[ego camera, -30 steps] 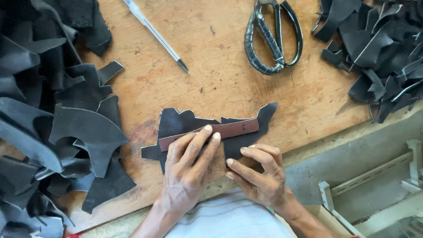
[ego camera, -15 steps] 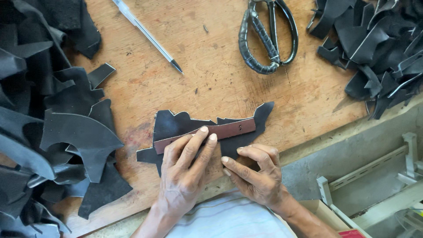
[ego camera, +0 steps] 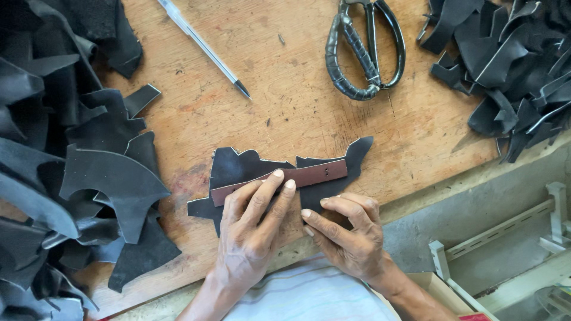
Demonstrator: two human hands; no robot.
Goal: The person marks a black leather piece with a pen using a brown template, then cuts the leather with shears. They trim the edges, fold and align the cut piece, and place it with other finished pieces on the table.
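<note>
The person is leaning over a worn wooden board [ego camera: 297, 113], and both hands are resting on one piece of work near its front edge. A jagged black leather piece [ego camera: 238, 169] is lying flat on the board, and a narrow brown strap [ego camera: 309, 175] is lying across it, running slightly uphill toward the right, with two small holes near its right end.

The left hand [ego camera: 253, 229] is lying flat with its fingers stretched out, two fingertips [ego camera: 278, 174] pressing down on the strap and pinning it against the black leather. It is not gripping anything; it is only bearing down. The right hand [ego camera: 348, 235] is sitting just beside it, fingers loosely curled and spread, the tips touching the lower edge of the black leather below the strap. It is not closing around anything either.

Farther up the board, a ballpoint pen [ego camera: 205, 46] is lying on a slant, well apart from the hands. A pair of large black-handled scissors [ego camera: 363, 50] is lying near the top, handles toward the person. Heaps of black leather offcuts are crowding both sides: a big pile on the left [ego camera: 65, 166] and another at the upper right [ego camera: 511, 53]. Below the board's right corner, a pale metal frame [ego camera: 505, 238] is showing.
</note>
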